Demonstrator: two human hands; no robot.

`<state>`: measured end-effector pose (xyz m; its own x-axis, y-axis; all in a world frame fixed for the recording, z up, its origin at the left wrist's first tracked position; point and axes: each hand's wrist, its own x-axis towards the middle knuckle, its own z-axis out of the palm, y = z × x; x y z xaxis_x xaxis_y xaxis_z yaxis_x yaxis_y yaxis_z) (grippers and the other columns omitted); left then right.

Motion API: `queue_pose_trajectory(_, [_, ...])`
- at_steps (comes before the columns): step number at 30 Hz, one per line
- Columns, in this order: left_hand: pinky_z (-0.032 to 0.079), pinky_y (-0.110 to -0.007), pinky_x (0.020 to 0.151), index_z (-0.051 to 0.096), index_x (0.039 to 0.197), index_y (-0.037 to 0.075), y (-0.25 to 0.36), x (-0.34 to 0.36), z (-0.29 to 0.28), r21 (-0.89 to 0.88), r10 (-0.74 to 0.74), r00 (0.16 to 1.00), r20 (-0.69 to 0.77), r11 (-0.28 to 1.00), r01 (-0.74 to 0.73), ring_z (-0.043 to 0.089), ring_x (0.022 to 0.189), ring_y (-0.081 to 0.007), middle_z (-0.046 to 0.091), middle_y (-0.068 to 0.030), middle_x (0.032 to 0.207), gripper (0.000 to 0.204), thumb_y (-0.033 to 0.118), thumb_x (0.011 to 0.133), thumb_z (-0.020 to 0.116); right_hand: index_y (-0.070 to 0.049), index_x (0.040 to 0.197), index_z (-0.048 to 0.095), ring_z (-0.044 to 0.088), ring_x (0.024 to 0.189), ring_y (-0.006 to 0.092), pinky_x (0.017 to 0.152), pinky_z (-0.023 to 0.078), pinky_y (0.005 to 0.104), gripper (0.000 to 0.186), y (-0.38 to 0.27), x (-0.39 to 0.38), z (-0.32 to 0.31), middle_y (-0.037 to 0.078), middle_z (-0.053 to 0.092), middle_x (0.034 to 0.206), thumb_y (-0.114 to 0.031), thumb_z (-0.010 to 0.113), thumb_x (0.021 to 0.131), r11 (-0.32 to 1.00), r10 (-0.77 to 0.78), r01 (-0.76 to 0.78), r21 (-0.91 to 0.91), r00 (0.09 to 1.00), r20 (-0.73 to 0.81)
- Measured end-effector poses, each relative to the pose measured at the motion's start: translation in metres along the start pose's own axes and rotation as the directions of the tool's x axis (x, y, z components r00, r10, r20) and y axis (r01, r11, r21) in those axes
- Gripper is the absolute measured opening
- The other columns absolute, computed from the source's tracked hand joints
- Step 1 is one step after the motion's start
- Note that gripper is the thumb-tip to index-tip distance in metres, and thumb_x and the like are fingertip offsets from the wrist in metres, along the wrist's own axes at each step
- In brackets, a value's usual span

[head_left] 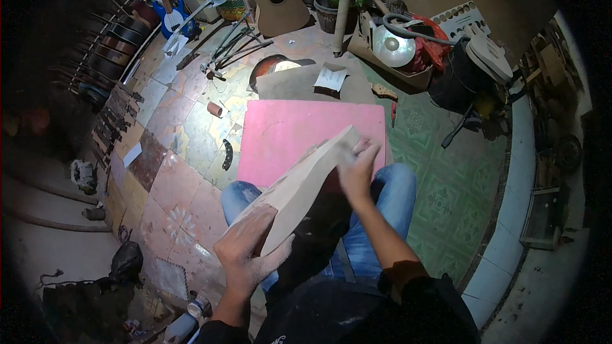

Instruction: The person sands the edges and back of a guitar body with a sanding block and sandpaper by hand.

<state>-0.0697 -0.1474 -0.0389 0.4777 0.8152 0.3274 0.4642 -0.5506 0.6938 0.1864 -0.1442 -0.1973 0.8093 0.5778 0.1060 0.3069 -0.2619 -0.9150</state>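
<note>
The unfinished wooden guitar body (306, 181) rests tilted across your lap, its near end low by your left thigh and its far end raised over the pink mat (287, 130). Your left hand (245, 255) wraps around the near end, thumb on the face and fingers curled underneath. Your right hand (356, 167) presses flat on the far upper edge; it is blurred, so you cannot tell whether the fingers hold a bit of sandpaper or lie bare on the wood.

The body has only your knees and one clamping hand to steady it. If the left grip loosens while the right pushes along the edge, the body could pivot and slide off toward the mat. Dusty fingers would make that slip likelier.

Beyond the mat lie a brown board (306, 83) with a white paper (331, 78) on it. Left of the mat sit a small brown roll (215, 109) and a dark curved piece (227, 154) on the tiled floor (166, 185). Farther off stands an acoustic guitar body (278, 3), and guitar necks (108, 44) line the wall well to the left.
</note>
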Motion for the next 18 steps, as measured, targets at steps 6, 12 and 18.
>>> queue_pose_trajectory(6, [0.059,-0.039,0.092,0.076,0.109,0.0,0.012,0.003,-0.001,0.026,0.028,0.999,-0.021,0.999,-0.027,0.077,0.1,-0.0329,0.078,-0.0178,0.105,0.046,0.016,0.068,0.088,0.0,0.131,0.043,0.056,0.092,0.0252,0.082,0.048,0.0413,0.072,-0.001,0.04,-0.007,0.013,0.052,0.1,-0.017,0.088,0.077,0.994,0.05,-0.03,0.106,0.981,-0.189])
queue_pose_trajectory(12, [0.059,-0.039,0.091,0.077,0.108,0.001,0.005,0.002,-0.001,0.019,0.006,0.999,-0.038,1.0,-0.005,0.077,0.099,-0.0328,0.078,-0.0177,0.106,0.044,0.017,0.069,0.088,0.0,0.13,0.042,0.054,0.092,0.0231,0.081,0.048,0.0404,0.065,-0.007,0.005,0.002,0.012,0.049,0.103,-0.018,0.083,0.084,0.995,-0.062,0.061,0.081,0.998,0.006])
queue_pose_trajectory(18, [0.06,-0.039,0.091,0.076,0.11,-0.002,-0.003,-0.001,-0.002,0.017,-0.002,1.0,-0.031,1.0,0.003,0.077,0.1,-0.0318,0.077,-0.0206,0.108,0.047,0.015,0.068,0.088,0.0,0.133,0.041,0.056,0.094,0.0272,0.083,0.049,0.0417,0.069,-0.005,-0.023,0.005,0.014,0.048,0.103,-0.018,0.084,0.083,0.998,-0.052,0.057,-0.028,0.988,0.146])
